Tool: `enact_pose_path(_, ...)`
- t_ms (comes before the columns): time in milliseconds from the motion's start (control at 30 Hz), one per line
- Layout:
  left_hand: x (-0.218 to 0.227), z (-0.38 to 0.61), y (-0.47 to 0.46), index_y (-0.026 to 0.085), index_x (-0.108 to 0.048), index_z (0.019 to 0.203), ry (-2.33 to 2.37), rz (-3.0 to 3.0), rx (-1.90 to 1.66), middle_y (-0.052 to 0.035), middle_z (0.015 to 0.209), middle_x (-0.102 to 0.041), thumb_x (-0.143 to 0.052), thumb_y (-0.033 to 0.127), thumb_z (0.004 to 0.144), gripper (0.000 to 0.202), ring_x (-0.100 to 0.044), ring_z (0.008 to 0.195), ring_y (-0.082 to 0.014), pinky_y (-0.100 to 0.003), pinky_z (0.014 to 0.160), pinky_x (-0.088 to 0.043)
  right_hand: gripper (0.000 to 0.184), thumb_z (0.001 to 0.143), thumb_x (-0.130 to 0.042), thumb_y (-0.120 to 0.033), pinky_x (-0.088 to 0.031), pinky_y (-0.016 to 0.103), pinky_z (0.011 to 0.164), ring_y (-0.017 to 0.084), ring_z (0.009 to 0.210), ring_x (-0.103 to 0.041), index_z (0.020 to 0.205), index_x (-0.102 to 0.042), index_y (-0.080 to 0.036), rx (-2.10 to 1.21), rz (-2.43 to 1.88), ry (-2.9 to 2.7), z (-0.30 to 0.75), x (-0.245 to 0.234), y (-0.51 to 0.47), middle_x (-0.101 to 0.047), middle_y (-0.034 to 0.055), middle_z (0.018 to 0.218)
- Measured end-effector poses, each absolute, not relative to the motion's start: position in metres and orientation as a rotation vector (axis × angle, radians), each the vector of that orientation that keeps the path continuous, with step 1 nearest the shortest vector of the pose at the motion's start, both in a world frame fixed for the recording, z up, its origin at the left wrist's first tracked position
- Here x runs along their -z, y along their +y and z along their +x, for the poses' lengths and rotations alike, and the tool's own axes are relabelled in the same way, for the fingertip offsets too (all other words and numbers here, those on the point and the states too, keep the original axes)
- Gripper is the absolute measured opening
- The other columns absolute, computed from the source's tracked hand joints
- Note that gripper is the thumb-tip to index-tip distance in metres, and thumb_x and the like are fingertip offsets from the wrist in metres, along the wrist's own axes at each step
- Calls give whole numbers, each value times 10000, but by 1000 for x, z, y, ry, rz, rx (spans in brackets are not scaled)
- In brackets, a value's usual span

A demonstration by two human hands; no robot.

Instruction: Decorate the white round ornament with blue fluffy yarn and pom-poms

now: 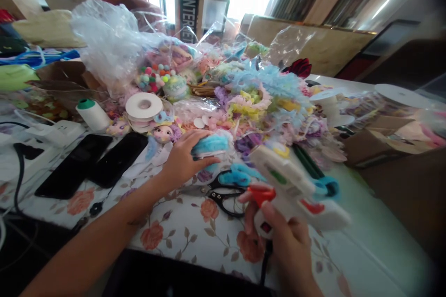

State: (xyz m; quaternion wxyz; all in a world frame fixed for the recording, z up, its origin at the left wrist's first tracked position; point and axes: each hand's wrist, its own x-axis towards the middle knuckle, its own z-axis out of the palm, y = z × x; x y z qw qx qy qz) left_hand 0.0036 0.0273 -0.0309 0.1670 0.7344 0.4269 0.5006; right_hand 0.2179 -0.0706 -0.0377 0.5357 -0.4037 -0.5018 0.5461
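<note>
My left hand [183,158] is curled around a fluffy light-blue roll with a white rim [211,145], at the near edge of the craft pile. In my right hand [291,241] is a white hot glue gun [289,171] with a red trigger; it is tilted, its front toward the upper left, and slightly blurred. My fingers wrap its handle near the trigger. Between the hands lie black-handled scissors [228,195], partly under a fuzzy blue strip [237,175]. The glue gun's tip is not clearly visible.
Behind the hands spreads a heap of pastel ruffled trims [268,83]. Left are two black phones [75,164], a white power strip [24,160], a thread cone [92,115] and a ribbon spool [144,106]. A cardboard box [400,167] stands right. The flowered tablecloth [181,227] lies in front.
</note>
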Motion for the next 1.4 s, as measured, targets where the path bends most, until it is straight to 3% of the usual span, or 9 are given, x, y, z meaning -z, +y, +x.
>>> enact_pose_path(100,32,2,28,182,-624,1153,1234,2091,-1476,-113,1184,-672,-766,510,739,547,-604,1146,-277,-389,1016,-463,365,912,-553,-513,-391,237,346,139,414,-498,1026,-677,-189,-1375,-1093,-1230,217,56,-91,-610,17,564)
enact_pose_path(433,32,6,22,182,-633,1169,1188,2163,-1487,-120,1192,-677,-737,519,768,534,-608,1161,-274,-387,1014,-480,386,904,-559,-553,-375,234,454,133,536,-501,990,-659,-191,-1254,-1353,-1255,211,62,-102,-585,7,614)
enact_pose_path(967,32,6,22,179,-634,1173,1146,2169,-1492,-127,1192,-679,-721,524,782,528,-619,1151,-279,-399,1006,-491,355,930,-530,-501,-384,246,523,120,574,-479,755,-578,-195,-1245,-1330,-1324,207,59,-101,-520,-7,628)
enact_pose_path(1400,33,7,21,180,-643,1158,1157,2154,-1505,-125,1181,-682,-746,509,762,525,-619,1145,-275,-398,1010,-487,363,937,-514,-492,-388,246,516,134,580,-487,747,-586,-191,-1221,-1380,-1354,209,65,-102,-523,2,638)
